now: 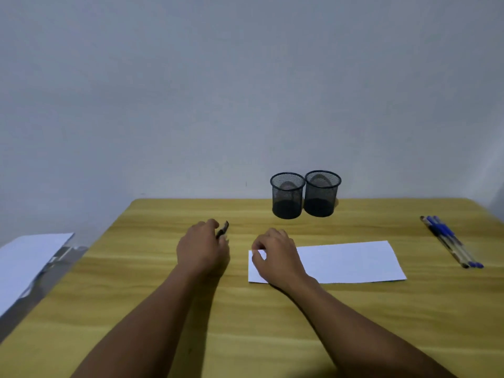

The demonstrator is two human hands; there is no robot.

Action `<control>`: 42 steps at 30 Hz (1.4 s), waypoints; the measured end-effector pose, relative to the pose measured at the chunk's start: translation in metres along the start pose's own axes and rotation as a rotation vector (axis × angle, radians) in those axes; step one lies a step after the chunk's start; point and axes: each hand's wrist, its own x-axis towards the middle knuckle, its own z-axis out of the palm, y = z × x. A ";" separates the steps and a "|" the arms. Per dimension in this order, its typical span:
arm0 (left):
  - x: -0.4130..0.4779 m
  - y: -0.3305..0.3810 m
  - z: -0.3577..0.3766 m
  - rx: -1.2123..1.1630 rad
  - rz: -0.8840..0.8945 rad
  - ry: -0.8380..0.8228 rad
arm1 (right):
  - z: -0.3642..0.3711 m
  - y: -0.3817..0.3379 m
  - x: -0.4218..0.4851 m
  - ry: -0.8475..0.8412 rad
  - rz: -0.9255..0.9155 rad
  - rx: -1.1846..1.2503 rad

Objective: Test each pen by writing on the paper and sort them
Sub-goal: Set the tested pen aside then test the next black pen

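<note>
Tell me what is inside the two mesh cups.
Both mesh cups look empty: through the mesh only dark bases and the wall behind show, and no pen stands in either. The very bottoms are too dark to rule out something small.

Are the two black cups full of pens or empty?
Empty. Through the mesh of both black cups no pens show; spare pens lie on the table.

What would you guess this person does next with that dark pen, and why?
Probably bring the pen in the left hand over to the paper for a test scribble: the right hand is pressing on the sheet, which looks unmarked, and both mesh cups appear empty.
</note>
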 end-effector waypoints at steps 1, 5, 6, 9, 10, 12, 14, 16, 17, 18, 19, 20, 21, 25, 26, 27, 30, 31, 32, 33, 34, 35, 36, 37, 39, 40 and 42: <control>0.002 0.001 0.001 0.006 -0.011 -0.015 | 0.002 0.002 0.000 0.011 -0.007 -0.003; 0.009 0.010 0.006 0.019 -0.036 -0.037 | 0.003 0.005 0.000 0.019 -0.008 0.003; 0.011 0.013 0.007 0.022 -0.041 -0.039 | 0.003 0.005 0.000 0.020 -0.005 0.008; 0.012 0.019 0.009 0.015 -0.052 -0.057 | 0.003 0.006 0.000 0.019 0.018 0.045; 0.012 0.020 0.010 -0.011 -0.058 -0.061 | 0.002 0.006 0.000 0.020 0.030 0.059; 0.013 0.019 0.012 -0.136 -0.078 -0.061 | 0.001 0.006 0.001 0.022 0.052 0.096; 0.016 0.017 0.015 -0.388 -0.095 -0.052 | 0.000 0.005 0.001 0.043 0.064 0.156; 0.017 0.019 0.013 -0.648 -0.128 -0.056 | -0.002 0.002 0.000 0.079 0.089 0.251; 0.018 0.021 0.011 -0.754 -0.152 -0.065 | -0.003 0.001 0.000 0.095 0.103 0.298; 0.019 0.023 0.009 -0.845 -0.175 -0.077 | -0.004 -0.001 -0.001 0.108 0.111 0.328; 0.019 0.026 0.005 -0.926 -0.197 -0.094 | -0.005 -0.002 -0.001 0.120 0.106 0.348; 0.019 0.028 0.002 -1.005 -0.213 -0.113 | -0.006 -0.004 -0.002 0.135 0.087 0.353; 0.019 0.030 -0.001 -1.077 -0.228 -0.128 | -0.007 -0.005 -0.004 0.154 0.053 0.352; 0.018 0.035 -0.007 -1.232 -0.264 -0.164 | -0.012 -0.014 -0.009 0.183 -0.034 0.347; 0.018 0.034 -0.007 -1.244 -0.268 -0.172 | -0.013 -0.016 -0.008 0.180 -0.034 0.352; 0.018 0.034 -0.007 -1.261 -0.275 -0.177 | -0.014 -0.018 -0.006 0.172 -0.021 0.383; 0.020 0.030 -0.011 -1.332 -0.309 -0.154 | -0.025 -0.025 0.005 0.167 0.111 0.651; 0.020 0.028 -0.012 -1.349 -0.313 -0.150 | -0.032 -0.027 0.009 0.181 0.158 0.732; 0.019 0.026 -0.014 -1.357 -0.306 -0.158 | -0.040 -0.028 0.013 0.189 0.197 0.790; 0.018 0.024 -0.015 -1.353 -0.292 -0.177 | -0.048 -0.028 0.017 0.191 0.232 0.841; 0.017 0.024 -0.016 -1.339 -0.277 -0.200 | -0.055 -0.026 0.021 0.190 0.270 0.892; 0.016 0.024 -0.016 -1.320 -0.265 -0.223 | -0.061 -0.023 0.024 0.188 0.316 0.950; 0.015 0.024 -0.015 -1.304 -0.255 -0.242 | -0.066 -0.020 0.027 0.188 0.366 1.015; 0.014 0.025 -0.014 -1.294 -0.245 -0.257 | -0.070 -0.017 0.030 0.187 0.415 1.088; 0.012 0.029 -0.012 -1.294 -0.224 -0.281 | -0.073 -0.014 0.032 0.176 0.480 1.233; 0.012 0.032 -0.012 -1.293 -0.212 -0.293 | -0.073 -0.014 0.032 0.158 0.497 1.286; 0.008 0.040 -0.012 -1.283 -0.184 -0.326 | -0.073 -0.017 0.030 0.098 0.503 1.301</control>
